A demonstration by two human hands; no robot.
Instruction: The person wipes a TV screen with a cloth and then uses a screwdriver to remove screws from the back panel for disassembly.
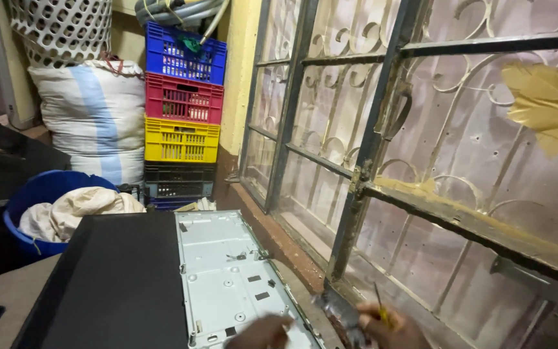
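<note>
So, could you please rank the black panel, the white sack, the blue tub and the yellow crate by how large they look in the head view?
1. Black panel, though it is nearest the camera.
2. White sack.
3. Blue tub and yellow crate look alike; unranked.

Matt grey metal panel (227,271) — smooth

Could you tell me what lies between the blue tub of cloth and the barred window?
In the head view, the black panel and grey metal chassis plate lie between the blue tub and the barred window.
</note>
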